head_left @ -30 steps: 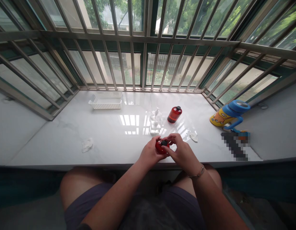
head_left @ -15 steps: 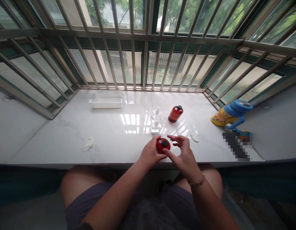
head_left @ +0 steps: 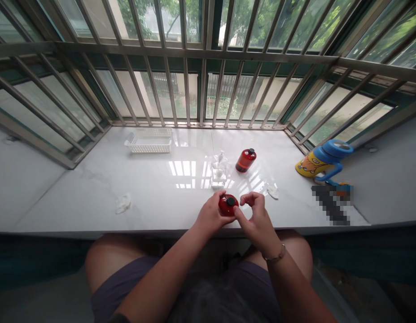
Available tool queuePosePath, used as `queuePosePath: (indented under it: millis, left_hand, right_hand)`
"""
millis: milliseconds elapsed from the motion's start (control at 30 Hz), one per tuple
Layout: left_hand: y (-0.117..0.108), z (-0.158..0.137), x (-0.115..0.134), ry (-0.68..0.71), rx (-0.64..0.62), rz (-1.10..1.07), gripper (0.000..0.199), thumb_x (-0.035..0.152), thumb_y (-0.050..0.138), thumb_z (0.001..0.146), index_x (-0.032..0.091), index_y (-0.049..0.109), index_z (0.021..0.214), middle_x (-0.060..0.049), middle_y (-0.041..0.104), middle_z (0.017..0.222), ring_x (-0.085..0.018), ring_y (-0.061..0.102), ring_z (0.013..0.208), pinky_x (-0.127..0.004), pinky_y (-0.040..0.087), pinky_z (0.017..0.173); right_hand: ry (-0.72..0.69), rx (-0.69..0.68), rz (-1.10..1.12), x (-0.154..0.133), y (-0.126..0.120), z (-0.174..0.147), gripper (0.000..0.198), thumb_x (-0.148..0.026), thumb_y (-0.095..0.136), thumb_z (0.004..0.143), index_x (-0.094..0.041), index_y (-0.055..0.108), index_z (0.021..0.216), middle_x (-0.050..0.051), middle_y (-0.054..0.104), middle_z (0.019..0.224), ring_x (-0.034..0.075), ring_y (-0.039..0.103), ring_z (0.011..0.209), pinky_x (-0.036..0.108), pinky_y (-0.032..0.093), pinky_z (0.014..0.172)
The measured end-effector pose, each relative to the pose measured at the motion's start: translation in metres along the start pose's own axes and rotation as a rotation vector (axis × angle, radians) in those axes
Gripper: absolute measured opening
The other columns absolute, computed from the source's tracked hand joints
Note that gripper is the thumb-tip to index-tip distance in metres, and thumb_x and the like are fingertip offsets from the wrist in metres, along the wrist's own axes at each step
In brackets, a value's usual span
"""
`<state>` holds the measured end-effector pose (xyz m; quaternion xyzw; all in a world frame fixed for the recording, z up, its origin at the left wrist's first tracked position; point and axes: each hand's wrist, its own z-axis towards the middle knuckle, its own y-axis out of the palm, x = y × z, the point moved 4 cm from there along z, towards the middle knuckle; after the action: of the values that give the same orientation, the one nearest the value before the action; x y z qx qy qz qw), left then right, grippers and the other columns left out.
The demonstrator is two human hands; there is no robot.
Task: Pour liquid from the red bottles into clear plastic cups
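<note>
A red bottle with a black cap (head_left: 228,205) stands near the front edge of the white counter. My left hand (head_left: 211,212) is wrapped round its left side. Close by on the right, my right hand (head_left: 256,217) has its thumb and bent fingers apart, with nothing between them; the thumb tip is beside the bottle, and I cannot tell whether it touches. Just beyond my hands sit clear pump-like pieces (head_left: 219,172). A second red bottle with a black cap (head_left: 246,160) is behind them, to the right.
At the back left lies a white perforated basket (head_left: 150,141). Crumpled white tissues (head_left: 123,204) rest on the left, another tissue (head_left: 272,192) on the right. A blue and yellow drinking bottle (head_left: 322,159) leans by the right wall, near a blurred-out dark object (head_left: 330,204). Metal bars (head_left: 203,94) line the window.
My right hand's fingers have curled and drawn slightly away from the cap. My left hand keeps its hold on the bottle.
</note>
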<state>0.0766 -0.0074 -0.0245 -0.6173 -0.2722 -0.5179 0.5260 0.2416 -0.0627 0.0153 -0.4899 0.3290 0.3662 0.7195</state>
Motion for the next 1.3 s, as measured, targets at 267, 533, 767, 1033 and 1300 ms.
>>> queuePosePath:
  millis: [267,533,767,1033,1300]
  left_hand:
    - [0.001,0.0,-0.003,0.012,0.002,-0.003,0.08,0.027,0.093,0.072,0.023,0.056,0.144,-0.013,0.07,0.144,-0.033,0.069,0.13,-0.05,0.053,0.113]
    - [0.001,-0.004,-0.001,-0.014,-0.029,0.029,0.096,0.035,0.095,0.073,0.024,0.046,0.155,-0.016,0.063,0.154,-0.036,0.063,0.141,-0.054,0.051,0.119]
    - [-0.032,-0.028,-0.018,-0.021,0.065,0.093,0.09,0.039,0.092,0.079,0.024,0.047,0.156,-0.016,0.058,0.16,-0.034,0.055,0.15,-0.056,0.044,0.127]
    - [-0.088,-0.08,-0.045,-0.138,0.148,0.208,0.033,0.04,0.069,0.095,0.026,0.072,0.124,-0.009,0.078,0.129,-0.029,0.073,0.124,-0.048,0.058,0.11]
    - [-0.132,-0.13,-0.056,-0.327,0.224,0.234,0.032,0.055,0.063,0.096,0.028,0.079,0.092,-0.002,0.084,0.098,-0.027,0.078,0.096,-0.036,0.06,0.09]
  right_hand:
    - [0.023,-0.062,-0.021,0.002,0.009,0.005,0.046,-0.04,0.069,0.098,-0.029,0.041,0.133,0.011,0.076,0.127,0.03,0.071,0.128,0.053,0.056,0.109]
    - [-0.007,0.024,-0.05,0.004,0.01,0.011,0.046,-0.045,0.075,0.094,-0.028,0.047,0.126,0.011,0.077,0.119,0.03,0.075,0.117,0.051,0.061,0.103]
    - [0.035,0.141,-0.098,0.021,-0.027,0.035,0.057,-0.058,0.079,0.091,-0.027,0.047,0.126,0.012,0.077,0.118,0.031,0.076,0.108,0.052,0.063,0.095]
    - [0.067,0.259,-0.207,0.067,-0.075,0.093,0.072,-0.071,0.08,0.084,-0.026,0.046,0.129,0.012,0.077,0.117,0.028,0.075,0.094,0.049,0.064,0.086]
    - [0.053,0.237,-0.266,0.091,-0.083,0.129,0.065,-0.062,0.077,0.088,-0.024,0.049,0.132,0.012,0.077,0.118,0.027,0.074,0.094,0.047,0.063,0.084]
